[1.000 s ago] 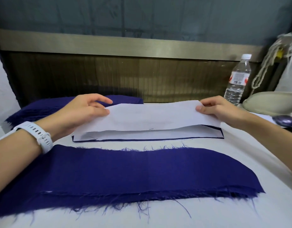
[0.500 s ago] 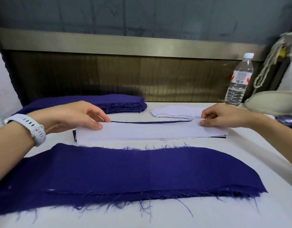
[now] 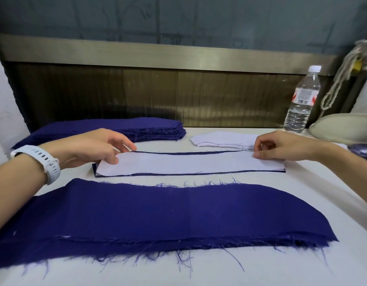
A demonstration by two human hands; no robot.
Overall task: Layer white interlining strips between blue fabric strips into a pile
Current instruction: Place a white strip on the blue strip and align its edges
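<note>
White table (image 3: 261, 271); left hand (image 3: 91, 145) fingers press, right hand (image 3: 281, 147) fingers pinch white strip (image 3: 188, 163); water bottle (image 3: 300, 104) beyond.

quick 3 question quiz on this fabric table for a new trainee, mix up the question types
1. Multiple choice: the white interlining strip, touched at its ends by the left hand and the right hand, lies on:
A) a blue fabric strip
B) bare tabletop
C) a cushion
2. True or false: a white watch sits on the left wrist.
3. Fill in: the water bottle stands at the far ____ side of the table.

Key: 1 A; 2 true; 3 right
</note>
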